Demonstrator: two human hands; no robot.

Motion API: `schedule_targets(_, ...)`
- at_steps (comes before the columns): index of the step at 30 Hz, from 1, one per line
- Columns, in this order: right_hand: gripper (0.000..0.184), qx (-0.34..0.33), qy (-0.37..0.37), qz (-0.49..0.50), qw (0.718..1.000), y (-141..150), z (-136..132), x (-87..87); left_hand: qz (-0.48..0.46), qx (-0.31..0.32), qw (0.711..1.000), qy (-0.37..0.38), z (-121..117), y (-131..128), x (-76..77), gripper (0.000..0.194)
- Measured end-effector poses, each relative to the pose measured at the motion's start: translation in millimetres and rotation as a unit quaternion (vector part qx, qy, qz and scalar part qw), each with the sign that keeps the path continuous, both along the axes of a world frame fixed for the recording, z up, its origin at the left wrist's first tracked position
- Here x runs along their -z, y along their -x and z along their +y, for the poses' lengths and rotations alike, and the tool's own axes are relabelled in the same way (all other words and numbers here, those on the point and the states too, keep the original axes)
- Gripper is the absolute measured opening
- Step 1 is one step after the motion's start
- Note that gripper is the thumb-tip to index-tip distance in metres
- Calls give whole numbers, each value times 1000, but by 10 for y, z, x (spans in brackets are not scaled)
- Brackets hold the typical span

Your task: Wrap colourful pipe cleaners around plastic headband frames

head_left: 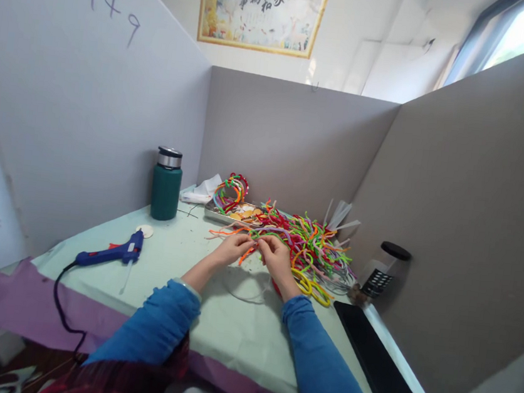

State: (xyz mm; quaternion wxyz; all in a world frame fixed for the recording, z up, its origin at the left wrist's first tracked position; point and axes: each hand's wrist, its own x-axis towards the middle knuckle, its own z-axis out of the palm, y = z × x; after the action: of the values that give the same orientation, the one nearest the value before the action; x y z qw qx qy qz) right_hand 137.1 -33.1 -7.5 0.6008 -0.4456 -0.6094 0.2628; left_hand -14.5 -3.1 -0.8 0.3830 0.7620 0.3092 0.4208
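Note:
My left hand (pixel 236 250) and my right hand (pixel 276 256) meet over the table, fingertips pinched close together. What lies between them is too small to make out. A short orange fuzzy strand (pixel 246 256) shows just below the fingertips; whether it is held I cannot tell. Under the hands is a thin pale loop (pixel 250 300), partly hidden at the top. Right behind and beside my right hand spreads a tangled heap of colourful fuzzy stems (pixel 318 244), like pipe cleaners. Yellow loops (pixel 312 289) lie by my right wrist.
A metal tray (pixel 216 216) holds round wooden-looking discs and a coil of coloured rings (pixel 231 192). On the left are a green bottle (pixel 165 192) and a blue glue gun (pixel 111 255) with its cord. A black phone-like slab (pixel 374 354) and a lidded jar (pixel 380 273) stand right.

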Motion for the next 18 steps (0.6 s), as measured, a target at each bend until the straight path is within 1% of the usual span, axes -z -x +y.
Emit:
schedule_targets(4, 25, 15, -11, -18, 1000, -25, 3, 24, 41, -43, 995, -75, 17, -1, 15, 32)
schedule_targets(7, 25, 43, -40, -68, 996, -27, -13, 34, 59, -81, 990, -99, 5, 5, 13, 28)
schedule_targets(10, 25, 50, -69, -106, 991, -18, -16, 46, 62, -107, 985, -117, 11, 7, 23, 27)
schedule_targets(14, 23, 41, -100, -132, 985, -2, -11, 52, 69, -106, 983, -135, 35, 9, 37, 27)
schedule_targets(18, 23, 41, -119, -163, 979, 25, -32, 50, 80, -107, 981, -138, 35, 16, 33, 22)
